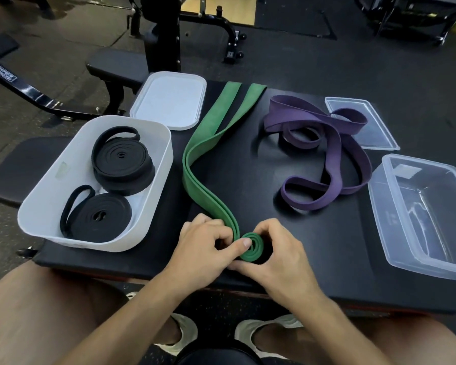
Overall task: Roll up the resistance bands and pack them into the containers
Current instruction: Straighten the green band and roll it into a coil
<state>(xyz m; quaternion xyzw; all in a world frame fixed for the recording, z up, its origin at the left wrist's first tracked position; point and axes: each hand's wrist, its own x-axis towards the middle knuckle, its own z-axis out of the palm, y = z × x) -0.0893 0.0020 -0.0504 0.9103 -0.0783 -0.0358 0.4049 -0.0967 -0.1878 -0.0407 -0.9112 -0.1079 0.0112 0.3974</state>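
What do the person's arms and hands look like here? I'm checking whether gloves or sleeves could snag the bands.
Both the left hand and the right hand are bare: no gloves, and no rings, watch or wristbands that show. Both forearms are uncovered up to the frame edge, with no sleeves in view.

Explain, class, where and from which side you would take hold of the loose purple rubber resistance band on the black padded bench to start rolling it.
Probably grip the purple rubber resistance band at its near folded loop end, coming from the person's side. That loop lies flat, free of the tangle, and nearest both hands, while the far end overlaps the clear plastic lid.
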